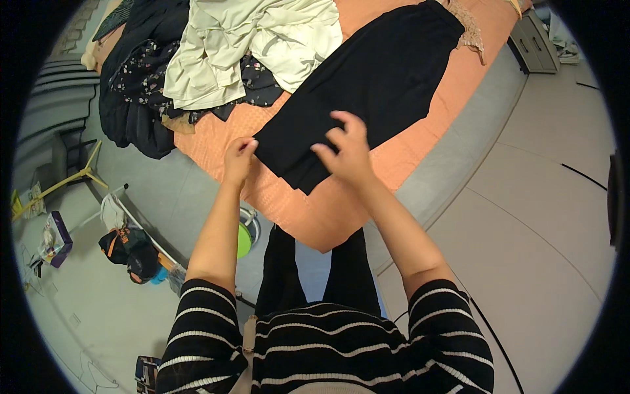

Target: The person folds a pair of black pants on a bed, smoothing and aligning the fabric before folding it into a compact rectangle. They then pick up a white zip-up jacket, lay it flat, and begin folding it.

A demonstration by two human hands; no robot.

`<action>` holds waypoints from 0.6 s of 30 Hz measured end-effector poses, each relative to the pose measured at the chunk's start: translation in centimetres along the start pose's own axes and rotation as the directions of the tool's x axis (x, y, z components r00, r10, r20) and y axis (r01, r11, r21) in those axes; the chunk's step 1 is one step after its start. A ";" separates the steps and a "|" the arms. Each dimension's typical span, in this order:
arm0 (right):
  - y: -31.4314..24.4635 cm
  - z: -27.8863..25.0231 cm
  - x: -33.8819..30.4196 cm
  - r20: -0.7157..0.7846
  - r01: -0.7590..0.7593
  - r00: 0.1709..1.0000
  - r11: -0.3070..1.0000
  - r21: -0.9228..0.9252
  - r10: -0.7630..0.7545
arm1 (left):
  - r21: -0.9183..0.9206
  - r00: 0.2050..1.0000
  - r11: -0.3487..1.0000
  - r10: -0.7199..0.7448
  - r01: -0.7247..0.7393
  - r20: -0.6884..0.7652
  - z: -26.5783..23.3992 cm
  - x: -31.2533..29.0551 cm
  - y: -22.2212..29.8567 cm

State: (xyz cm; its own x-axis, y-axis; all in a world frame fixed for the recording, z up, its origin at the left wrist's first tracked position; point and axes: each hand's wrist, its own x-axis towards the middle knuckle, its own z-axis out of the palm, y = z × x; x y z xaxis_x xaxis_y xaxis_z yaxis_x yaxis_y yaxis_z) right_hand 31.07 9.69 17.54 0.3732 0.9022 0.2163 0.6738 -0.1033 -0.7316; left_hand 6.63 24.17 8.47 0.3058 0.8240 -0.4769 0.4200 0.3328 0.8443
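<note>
The left hand [239, 157] pinches a corner of the flat, smooth black garment [374, 82]. The right hand [348, 151] is open over it, fingers bent. The garment lies on an orange bedsheet [315, 223], near crumpled cream cloth [282, 43] and black flowery cloth [139, 75]. A gray cabinet [535, 44] stands beyond.
</note>
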 end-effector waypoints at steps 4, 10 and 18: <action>-9.4 1.2 -1.3 0.419 -0.032 0.848 0.758 0.652 -0.325 | -0.561 0.990 0.816 -0.120 0.141 0.073 -2.3 -4.9 -2.3; 0.4 3.1 1.3 0.056 -0.276 0.958 0.958 -0.077 0.281 | -0.823 0.956 0.487 -0.165 0.292 0.242 -5.3 -13.9 0.9; 6.1 2.8 2.4 0.259 -0.803 0.554 0.590 -0.088 0.791 | -0.732 0.848 0.522 -0.511 0.438 0.143 -12.6 -14.0 -10.8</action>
State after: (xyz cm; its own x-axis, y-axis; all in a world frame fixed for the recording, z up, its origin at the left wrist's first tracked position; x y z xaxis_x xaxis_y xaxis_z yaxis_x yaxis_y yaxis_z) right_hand 34.27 12.45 11.78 0.5744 0.5263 -0.6269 0.1541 -0.8217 -0.5487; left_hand -12.91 14.77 9.14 0.1669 0.4628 -0.8706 -0.2727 0.8702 0.4103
